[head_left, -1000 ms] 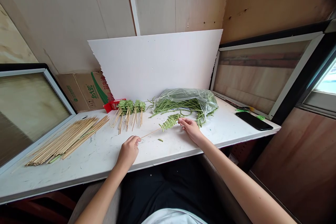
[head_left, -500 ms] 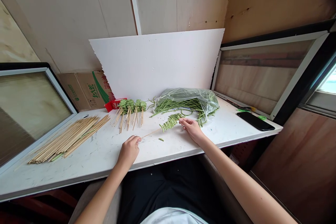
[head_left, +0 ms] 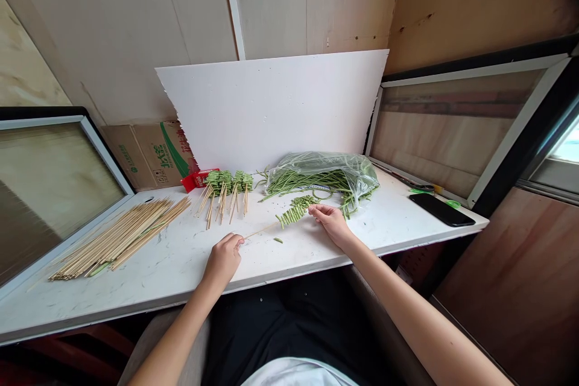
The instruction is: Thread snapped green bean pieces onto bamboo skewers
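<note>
My left hand [head_left: 226, 254] is closed around the bare end of a thin bamboo skewer [head_left: 261, 231], held low over the white table. Short green bean pieces [head_left: 292, 215] sit crosswise in a row along its far part. My right hand [head_left: 329, 221] is pinched at the far tip, beside the row; what lies between its fingertips is hidden. Behind the row, loose cut bean pieces [head_left: 304, 200] lie in a small pile, partly overlapping it in view. One stray bean piece [head_left: 278, 240] rests on the table below the skewer.
Finished bean skewers [head_left: 228, 182] lie at the back, by a red packet [head_left: 193, 181]. Many bare skewers [head_left: 120, 238] are spread at left. A clear plastic bag [head_left: 323, 163] of long beans stands behind my right hand. A black phone [head_left: 441, 209] lies at right.
The view has shifted very slightly. Both hands and the skewer keep the same pose.
</note>
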A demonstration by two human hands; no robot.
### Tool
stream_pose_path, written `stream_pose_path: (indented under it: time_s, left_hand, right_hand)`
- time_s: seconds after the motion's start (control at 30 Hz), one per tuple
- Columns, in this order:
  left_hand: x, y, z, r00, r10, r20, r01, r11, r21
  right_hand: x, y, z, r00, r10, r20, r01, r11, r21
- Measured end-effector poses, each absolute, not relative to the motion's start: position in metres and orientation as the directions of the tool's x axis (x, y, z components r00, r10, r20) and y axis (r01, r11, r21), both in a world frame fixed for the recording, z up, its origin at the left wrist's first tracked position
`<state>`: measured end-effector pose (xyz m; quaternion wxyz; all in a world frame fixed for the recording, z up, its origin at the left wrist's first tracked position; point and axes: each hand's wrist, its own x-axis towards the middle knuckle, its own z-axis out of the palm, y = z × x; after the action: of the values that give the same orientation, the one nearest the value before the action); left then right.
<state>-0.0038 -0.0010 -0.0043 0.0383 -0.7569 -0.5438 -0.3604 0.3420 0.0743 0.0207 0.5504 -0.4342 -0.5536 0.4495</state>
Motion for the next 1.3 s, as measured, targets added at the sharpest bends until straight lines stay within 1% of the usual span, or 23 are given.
stream_pose_path:
  time_s: [0.43, 0.77, 0.93, 1.03, 1.1, 1.2, 1.27, 1.3]
  left_hand:
    - [-0.006, 0.000, -0.006, 0.163, 0.795, 0.585, 0.840, -0.423, 0.340]
    - [-0.005, 0.000, -0.005, 0.175, 0.795, 0.581, 0.834, -0.434, 0.342]
    - [-0.005, 0.000, -0.005, 0.187, 0.792, 0.581, 0.834, -0.440, 0.332]
    - [-0.004, 0.000, -0.005, 0.175, 0.781, 0.600, 0.830, -0.445, 0.336]
    - [-0.004, 0.000, -0.004, 0.160, 0.771, 0.617, 0.830, -0.443, 0.338]
    - [-0.003, 0.000, -0.004, 0.133, 0.756, 0.641, 0.832, -0.437, 0.342]
    - [-0.004, 0.000, -0.004, 0.111, 0.748, 0.654, 0.836, -0.426, 0.345]
    - [-0.004, 0.000, -0.004, 0.101, 0.745, 0.659, 0.840, -0.419, 0.346]
  right_hand:
    - [0.343, 0.073, 0.020, -0.070, 0.977, 0.203, -0.017, 0.203, -0.979]
    - [0.341, 0.065, 0.028, -0.143, 0.962, 0.231, 0.010, 0.235, -0.972]
    - [0.340, 0.065, 0.028, -0.167, 0.962, 0.215, -0.017, 0.216, -0.976]
    - [0.340, 0.067, 0.028, -0.144, 0.966, 0.217, -0.012, 0.217, -0.976]
    - [0.338, 0.069, 0.029, -0.106, 0.973, 0.207, 0.023, 0.210, -0.977]
    - [0.334, 0.069, 0.030, 0.013, 0.978, 0.209, 0.130, 0.205, -0.970]
    - [0.327, 0.064, 0.032, 0.072, 0.968, 0.239, 0.275, 0.211, -0.938]
    - [0.322, 0.060, 0.032, 0.063, 0.963, 0.260, 0.372, 0.219, -0.902]
